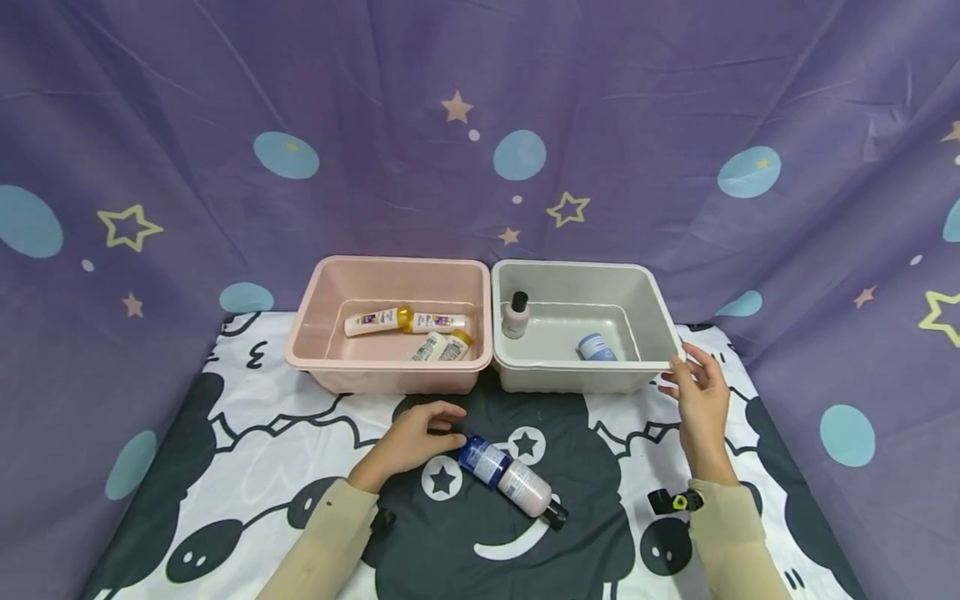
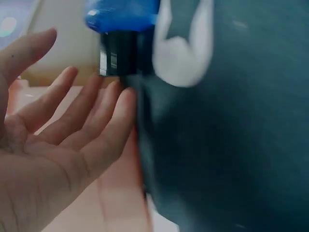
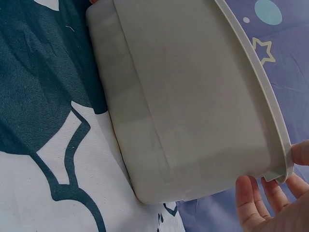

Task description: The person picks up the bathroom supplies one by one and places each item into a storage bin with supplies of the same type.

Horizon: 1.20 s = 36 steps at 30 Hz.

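Observation:
My left hand (image 1: pixel 415 439) hovers by the cap end of a dark blue bottle (image 1: pixel 483 461), fingers relaxed and palm bare. In the left wrist view, the blue bottle (image 2: pixel 123 14) and its black cap lie just beyond the fingertips. A pale pink bottle (image 1: pixel 525 487) with a black cap lies beside the blue one on the cloth. My right hand (image 1: pixel 703 404) grips the near right corner of the light grey bin (image 1: pixel 577 379). In the right wrist view, the thumb lies at the rim and the fingers (image 3: pixel 246 198) are under it.
To the left of the grey bin stands a pink bin (image 1: pixel 397 379) holding several yellow-capped bottles (image 1: pixel 375 322). Inside the grey bin, a black-capped bottle (image 1: pixel 516 317) stands upright and a blue-and-white bottle (image 1: pixel 596 347) lies near the front wall. Behind both hangs a purple curtain (image 1: pixel 405 192).

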{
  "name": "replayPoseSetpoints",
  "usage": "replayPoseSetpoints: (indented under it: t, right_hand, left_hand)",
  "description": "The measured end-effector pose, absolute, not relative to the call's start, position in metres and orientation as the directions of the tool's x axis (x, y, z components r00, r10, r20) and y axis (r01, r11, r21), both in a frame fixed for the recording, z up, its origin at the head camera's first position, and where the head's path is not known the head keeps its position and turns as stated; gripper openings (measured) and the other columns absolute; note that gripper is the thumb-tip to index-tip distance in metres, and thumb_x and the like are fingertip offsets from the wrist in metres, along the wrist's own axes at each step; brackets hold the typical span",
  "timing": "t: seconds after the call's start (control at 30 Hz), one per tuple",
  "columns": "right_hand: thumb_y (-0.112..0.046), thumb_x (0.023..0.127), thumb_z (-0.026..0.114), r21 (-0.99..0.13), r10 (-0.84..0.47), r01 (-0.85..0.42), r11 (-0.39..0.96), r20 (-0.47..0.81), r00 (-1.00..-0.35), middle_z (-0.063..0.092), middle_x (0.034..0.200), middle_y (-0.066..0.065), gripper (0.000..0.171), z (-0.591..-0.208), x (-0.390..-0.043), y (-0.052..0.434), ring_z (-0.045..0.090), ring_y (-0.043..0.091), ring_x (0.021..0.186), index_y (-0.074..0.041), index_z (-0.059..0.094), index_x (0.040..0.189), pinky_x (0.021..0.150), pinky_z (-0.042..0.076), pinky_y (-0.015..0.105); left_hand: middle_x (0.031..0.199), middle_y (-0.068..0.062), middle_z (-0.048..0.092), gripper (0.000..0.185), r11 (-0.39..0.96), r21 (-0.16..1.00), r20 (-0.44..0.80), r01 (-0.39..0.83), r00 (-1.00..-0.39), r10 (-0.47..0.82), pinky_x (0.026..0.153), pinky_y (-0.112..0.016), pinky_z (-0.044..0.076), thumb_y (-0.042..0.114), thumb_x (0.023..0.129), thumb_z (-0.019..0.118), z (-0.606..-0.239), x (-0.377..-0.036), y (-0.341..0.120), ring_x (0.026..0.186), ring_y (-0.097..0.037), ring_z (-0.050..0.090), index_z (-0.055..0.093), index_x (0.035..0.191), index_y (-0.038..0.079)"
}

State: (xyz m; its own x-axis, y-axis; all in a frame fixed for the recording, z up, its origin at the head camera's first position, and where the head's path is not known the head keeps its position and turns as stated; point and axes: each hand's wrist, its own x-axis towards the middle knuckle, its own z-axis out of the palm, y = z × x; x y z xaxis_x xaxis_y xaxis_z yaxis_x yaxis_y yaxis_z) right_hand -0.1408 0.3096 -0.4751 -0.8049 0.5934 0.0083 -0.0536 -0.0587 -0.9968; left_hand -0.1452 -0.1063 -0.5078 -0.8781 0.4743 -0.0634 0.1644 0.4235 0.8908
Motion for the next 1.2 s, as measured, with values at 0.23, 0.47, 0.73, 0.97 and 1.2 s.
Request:
replayPoseSetpoints:
  t: [0.23, 0.47, 0.73, 0.97, 1.2]
  right_hand:
    - [-0.014, 0.098, 0.067, -0.998, 0.587, -0.033, -0.052, -0.003, -0.809, 0.063, 0.115, 0.014, 0.042, -0.476, -0.141, 0.310, 0.067, 0.018, 0.083, -0.005, 0.056, 0.138, 0.066, 0.058, 0.025]
    - [-0.014, 0.098, 0.067, -0.998, 0.586, -0.032, -0.060, -0.010, -0.810, 0.064, 0.114, 0.013, 0.043, -0.477, -0.141, 0.312, 0.067, 0.017, 0.083, -0.005, 0.056, 0.139, 0.067, 0.058, 0.027]
    - [-0.014, 0.098, 0.067, -0.998, 0.589, -0.035, -0.060, -0.007, -0.808, 0.064, 0.112, 0.012, 0.042, -0.477, -0.141, 0.311, 0.067, 0.016, 0.082, -0.006, 0.057, 0.138, 0.066, 0.058, 0.025]
    - [-0.014, 0.098, 0.067, -0.998, 0.595, -0.026, -0.066, -0.018, -0.804, 0.064, 0.114, 0.014, 0.039, -0.478, -0.142, 0.311, 0.066, 0.017, 0.083, -0.008, 0.059, 0.136, 0.067, 0.058, 0.026]
    - [-0.014, 0.098, 0.067, -0.998, 0.597, -0.013, -0.065, -0.028, -0.802, 0.064, 0.112, 0.011, 0.042, -0.478, -0.142, 0.311, 0.066, 0.018, 0.084, -0.006, 0.057, 0.138, 0.067, 0.058, 0.025]
  left_hand:
    - [0.125, -0.014, 0.064, 0.044, 0.418, 0.901, -0.132, 0.113, -0.848, 0.514, 0.092, -0.041, 0.053, 0.021, 0.091, 0.077, -0.522, -0.142, -0.115, 0.107, -0.027, 0.066, 0.064, 0.128, 0.001]
    - [0.119, -0.018, 0.063, 0.044, 0.322, 0.946, -0.193, -0.018, -0.831, 0.522, 0.077, -0.035, 0.058, 0.015, 0.094, 0.072, -0.528, -0.142, -0.116, 0.094, -0.024, 0.069, 0.060, 0.131, -0.005]
    - [0.117, -0.020, 0.065, 0.042, 0.263, 0.961, -0.207, -0.082, -0.846, 0.492, 0.077, -0.034, 0.058, 0.011, 0.092, 0.074, -0.530, -0.141, -0.117, 0.094, -0.025, 0.069, 0.061, 0.127, -0.007]
    - [0.112, -0.019, 0.067, 0.045, 0.204, 0.969, -0.227, -0.142, -0.838, 0.497, 0.078, -0.035, 0.059, 0.008, 0.090, 0.076, -0.529, -0.139, -0.120, 0.093, -0.023, 0.069, 0.059, 0.127, -0.010]
    - [0.103, -0.017, 0.068, 0.048, 0.132, 0.971, -0.239, -0.199, -0.824, 0.514, 0.078, -0.037, 0.059, 0.006, 0.087, 0.078, -0.527, -0.138, -0.119, 0.088, -0.024, 0.070, 0.058, 0.127, -0.012]
